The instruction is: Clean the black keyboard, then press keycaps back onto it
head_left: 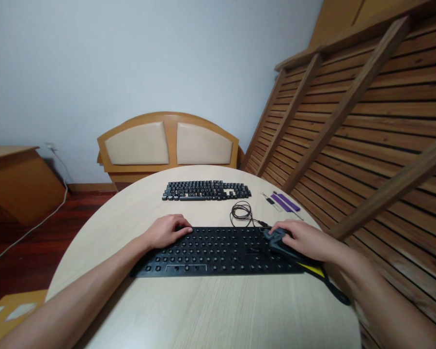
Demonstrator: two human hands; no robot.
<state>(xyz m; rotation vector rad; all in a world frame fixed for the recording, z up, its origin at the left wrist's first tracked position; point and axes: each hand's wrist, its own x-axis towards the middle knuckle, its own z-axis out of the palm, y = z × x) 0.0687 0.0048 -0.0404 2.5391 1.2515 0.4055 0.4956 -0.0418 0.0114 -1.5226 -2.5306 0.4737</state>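
Nearest us, our forearms reach over the pale table to the black keyboard base, which lies beneath both hands with its long axis running left to right. Our right hand clutches a grey cloth at its far right end, while our left hand rests on the far left corner, whether gripping we cannot tell. Its dark face shows rows of small bare key sockets, with no keycaps over them.
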